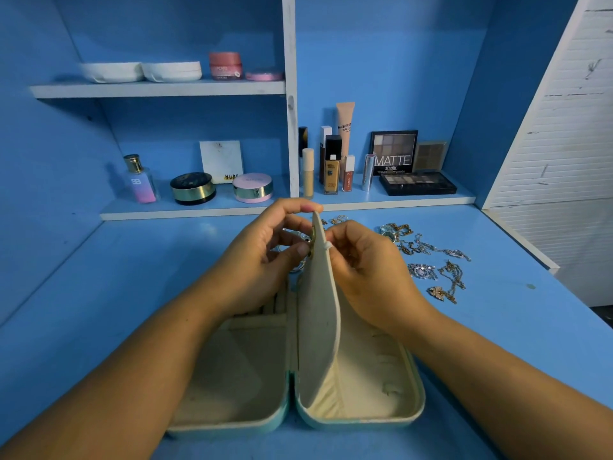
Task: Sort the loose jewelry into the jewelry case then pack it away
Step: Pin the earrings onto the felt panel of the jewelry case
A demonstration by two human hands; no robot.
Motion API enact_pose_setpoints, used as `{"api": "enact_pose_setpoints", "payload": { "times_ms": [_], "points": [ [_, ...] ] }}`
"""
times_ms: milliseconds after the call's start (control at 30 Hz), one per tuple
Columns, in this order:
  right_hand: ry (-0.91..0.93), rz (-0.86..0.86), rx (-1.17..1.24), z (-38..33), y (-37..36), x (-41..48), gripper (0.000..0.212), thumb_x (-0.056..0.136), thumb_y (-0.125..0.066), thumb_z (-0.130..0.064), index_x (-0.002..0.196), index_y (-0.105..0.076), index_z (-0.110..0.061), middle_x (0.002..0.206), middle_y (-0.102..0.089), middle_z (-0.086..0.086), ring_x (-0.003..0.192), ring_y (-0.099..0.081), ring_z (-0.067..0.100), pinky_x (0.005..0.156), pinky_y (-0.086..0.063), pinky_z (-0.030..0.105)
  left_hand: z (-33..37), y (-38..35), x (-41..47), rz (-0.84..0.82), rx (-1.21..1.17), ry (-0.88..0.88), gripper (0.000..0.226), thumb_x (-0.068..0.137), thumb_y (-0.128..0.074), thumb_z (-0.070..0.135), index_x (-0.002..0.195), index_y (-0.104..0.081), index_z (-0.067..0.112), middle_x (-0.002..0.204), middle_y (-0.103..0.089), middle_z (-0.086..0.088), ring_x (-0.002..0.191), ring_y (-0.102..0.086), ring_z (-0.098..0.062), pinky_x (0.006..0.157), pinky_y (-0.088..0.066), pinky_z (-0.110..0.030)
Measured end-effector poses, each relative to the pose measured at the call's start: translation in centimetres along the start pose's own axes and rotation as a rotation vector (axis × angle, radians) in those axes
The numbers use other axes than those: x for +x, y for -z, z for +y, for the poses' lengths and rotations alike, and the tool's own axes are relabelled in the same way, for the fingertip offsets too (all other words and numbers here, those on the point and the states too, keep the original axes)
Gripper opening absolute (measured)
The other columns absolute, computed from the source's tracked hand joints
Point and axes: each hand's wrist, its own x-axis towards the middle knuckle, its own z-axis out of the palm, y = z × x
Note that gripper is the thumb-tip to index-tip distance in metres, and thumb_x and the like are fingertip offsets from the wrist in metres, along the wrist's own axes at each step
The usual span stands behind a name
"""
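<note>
Most jewelry (428, 257) is loose at 2 o'clock — left hand (265, 257) and right hand (368, 270) pinch the jewelry case (365, 416) divider flap (320, 313), fastening an earring (311, 242).

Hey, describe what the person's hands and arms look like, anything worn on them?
Both forearms are bare up to the picture's edge, with no sleeves in view. No watch, bracelet or ring shows on the left hand or the right hand. One left fingernail looks painted pink. No gloves.
</note>
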Motion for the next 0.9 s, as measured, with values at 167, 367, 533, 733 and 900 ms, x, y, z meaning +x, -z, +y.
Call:
{"api": "enact_pose_setpoints", "payload": {
  "times_ms": [167,367,533,733,900],
  "points": [
    [-0.036,-0.021,0.029,-0.2,0.1,0.0,0.011,0.092,-0.059,-0.015,0.083,-0.061,-0.02,0.067,-0.064,-0.002,0.056,-0.055,0.008,0.055,-0.045,0.022,-0.2,-0.1,0.1,0.002,0.018,0.005,0.052,0.094,-0.057,0.009,0.112,-0.052,0.058,0.103,-0.061,0.014,0.102,-0.062,-0.011,0.085,-0.056,-0.031],
    [-0.305,-0.109,0.585,-1.1,3.5,0.2,0.029,0.099,-0.043,-0.028,0.11,-0.059,-0.007,0.085,-0.068,0.012,0.066,-0.064,0.012,0.058,-0.05,0.021,0.2,-0.7,-0.2,-0.022,0.171,0.045,0.039,0.093,-0.059,0.026,0.122,-0.05,0.051,0.106,-0.062,0.018,0.104,-0.059,-0.002,0.089,-0.05,-0.023],
    [-0.21,-0.29,-0.034,1.0,6.2,0.2,0.023,0.088,-0.066,-0.027,0.111,-0.066,-0.022,0.099,-0.069,0.01,0.084,-0.063,0.015,0.074,-0.05,0.024,1.9,0.2,-1.0,-0.205,0.482,0.156,0.046,0.091,-0.059,0.043,0.134,-0.042,0.047,0.123,-0.053,0.022,0.104,-0.057,0.002,0.095,-0.047,-0.029],
    [-0.037,-0.361,-0.42,2.0,6.5,0.1,0.028,0.081,-0.073,-0.025,0.108,-0.066,-0.029,0.097,-0.063,-0.011,0.083,-0.056,0.0,0.068,-0.044,0.011,2.4,-0.2,-2.6,-0.503,0.898,0.217,0.074,0.088,-0.041,0.068,0.151,-0.018,0.037,0.151,-0.025,0.015,0.139,-0.023,-0.005,0.116,-0.024,-0.032],
    [0.016,-0.404,-0.492,2.5,6.7,0.1,0.026,0.081,-0.072,-0.031,0.105,-0.065,-0.032,0.097,-0.055,-0.016,0.087,-0.052,-0.001,0.071,-0.04,0.009,0.9,-0.7,-4.2,-0.375,0.961,0.099,0.076,0.084,-0.009,0.076,0.15,-0.017,0.039,0.142,-0.027,0.021,0.135,-0.02,-0.003,0.108,-0.012,-0.022]
  ]
}}
